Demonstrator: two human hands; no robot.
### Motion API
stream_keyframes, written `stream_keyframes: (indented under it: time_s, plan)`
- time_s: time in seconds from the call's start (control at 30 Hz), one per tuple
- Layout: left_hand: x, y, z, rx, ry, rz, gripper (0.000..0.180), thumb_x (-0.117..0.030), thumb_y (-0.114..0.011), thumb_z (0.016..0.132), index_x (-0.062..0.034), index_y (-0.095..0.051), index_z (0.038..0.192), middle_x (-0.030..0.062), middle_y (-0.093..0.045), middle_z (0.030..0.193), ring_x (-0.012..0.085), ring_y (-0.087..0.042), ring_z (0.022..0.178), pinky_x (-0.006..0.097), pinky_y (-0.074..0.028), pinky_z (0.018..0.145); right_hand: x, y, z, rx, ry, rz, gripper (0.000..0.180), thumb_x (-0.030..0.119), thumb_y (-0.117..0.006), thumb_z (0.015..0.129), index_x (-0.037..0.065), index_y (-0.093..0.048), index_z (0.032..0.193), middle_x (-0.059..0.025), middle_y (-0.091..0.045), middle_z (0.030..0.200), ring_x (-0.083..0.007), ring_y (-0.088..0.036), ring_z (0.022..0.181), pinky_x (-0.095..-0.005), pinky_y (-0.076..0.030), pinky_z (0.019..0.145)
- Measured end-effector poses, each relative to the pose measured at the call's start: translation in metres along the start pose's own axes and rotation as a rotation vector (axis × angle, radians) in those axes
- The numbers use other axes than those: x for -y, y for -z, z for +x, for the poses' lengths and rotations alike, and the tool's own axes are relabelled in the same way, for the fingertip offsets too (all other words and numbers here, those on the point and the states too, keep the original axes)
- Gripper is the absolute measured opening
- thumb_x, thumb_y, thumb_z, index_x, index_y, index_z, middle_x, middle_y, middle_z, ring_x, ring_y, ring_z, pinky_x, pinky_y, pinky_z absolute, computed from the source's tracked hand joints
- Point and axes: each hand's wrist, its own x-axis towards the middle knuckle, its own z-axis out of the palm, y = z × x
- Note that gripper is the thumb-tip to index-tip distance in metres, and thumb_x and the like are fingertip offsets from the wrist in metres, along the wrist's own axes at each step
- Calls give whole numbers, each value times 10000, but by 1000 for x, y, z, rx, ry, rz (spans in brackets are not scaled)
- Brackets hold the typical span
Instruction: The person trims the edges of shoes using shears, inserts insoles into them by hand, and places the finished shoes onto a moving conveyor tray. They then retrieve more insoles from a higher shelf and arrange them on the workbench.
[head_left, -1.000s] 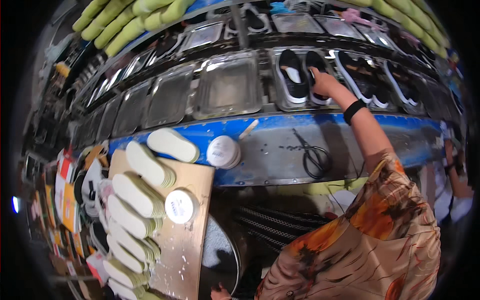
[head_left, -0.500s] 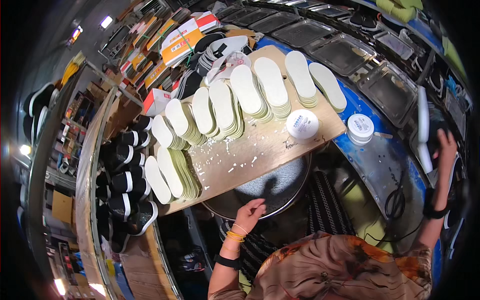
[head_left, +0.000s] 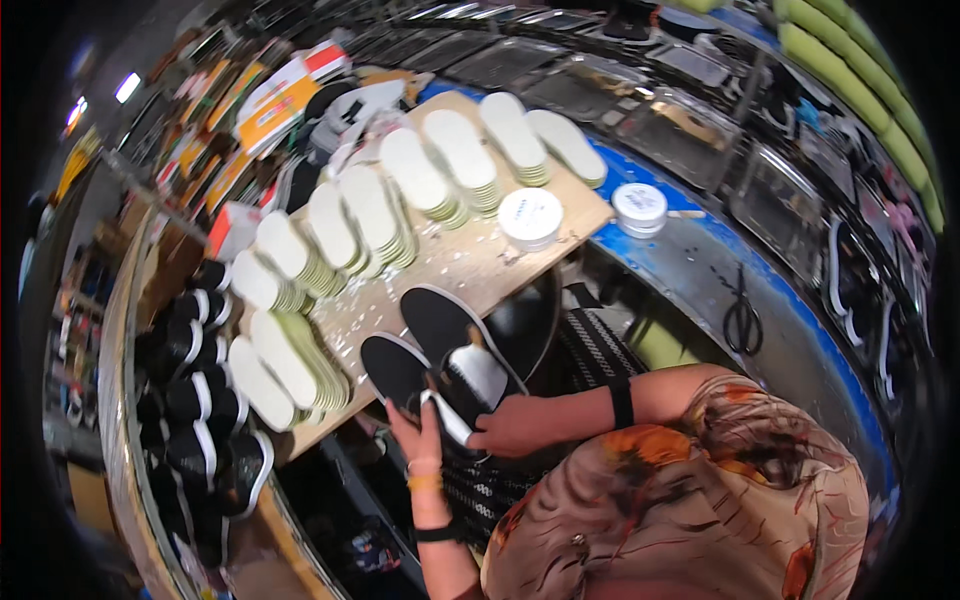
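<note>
A pair of black shoes with white sole edges is in front of me, at the near edge of the board. My left hand (head_left: 412, 432) is closed on the heel end of the left shoe (head_left: 393, 366). My right hand (head_left: 503, 426) grips the heel end of the right shoe (head_left: 438, 322), which lies close beside the other. The fingers are partly hidden by the shoes. Beyond them, stacks of white insoles (head_left: 372, 207) with pale green edges stand in a row along the wooden board (head_left: 480, 262). A round white tub (head_left: 531, 217) sits on the board's right part.
A second white tub (head_left: 640, 208) and black scissors (head_left: 741, 318) are on the blue-edged bench at right. Metal trays (head_left: 683, 130) line the rack behind. Black shoes (head_left: 205, 398) with white soles crowd the left shelf. Orange and white boxes (head_left: 272, 108) are piled at the far left.
My right hand has come from the rack at far right to the middle, and the black shoes are now in both hands. The view has shifted to the right.
</note>
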Motion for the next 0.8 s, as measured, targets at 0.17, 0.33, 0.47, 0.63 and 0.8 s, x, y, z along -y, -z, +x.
stream_keyframes:
  time_s: [0.17,0.33,0.47,0.63,0.8]
  plan:
    - [-16,41,-18,-45,-286,304,397,-278,-577,830,69,-557,1023,175,-608,866,289,-596,790,352,-473,720,-38,14,-72,-523,-327,225,408,248,-591,750,111,-504,1125,-132,-583,980,-323,-581,858,-422,-478,723]
    - [-55,36,-24,344,49,40,454,-405,-489,879,42,-565,857,80,-555,586,103,-494,388,196,-326,347,-89,25,-230,-271,-1459,-199,235,195,-559,753,73,-566,954,-162,-616,903,-298,-617,796,-394,-496,680]
    - [-72,-11,-8,142,-260,379,522,-372,-587,807,138,-532,905,261,-603,760,362,-603,667,400,-460,603,-100,-13,-326,-338,-1828,-401,195,114,-491,776,26,-525,947,-188,-624,872,-289,-629,794,-375,-511,638]
    - [-61,-47,11,61,-259,658,429,-357,-541,814,66,-596,861,264,-600,811,415,-569,784,425,-448,698,-114,-47,-359,-489,-1916,-386,344,60,-495,749,24,-425,1084,-223,-605,901,-334,-613,823,-413,-504,667]
    - [-29,-26,17,58,-381,417,253,-170,-512,858,64,-568,779,235,-571,689,321,-559,605,381,-438,585,-118,-41,-397,-1084,-1954,-5,706,133,-681,597,102,-382,1236,-180,-617,847,-350,-599,820,-404,-472,731]
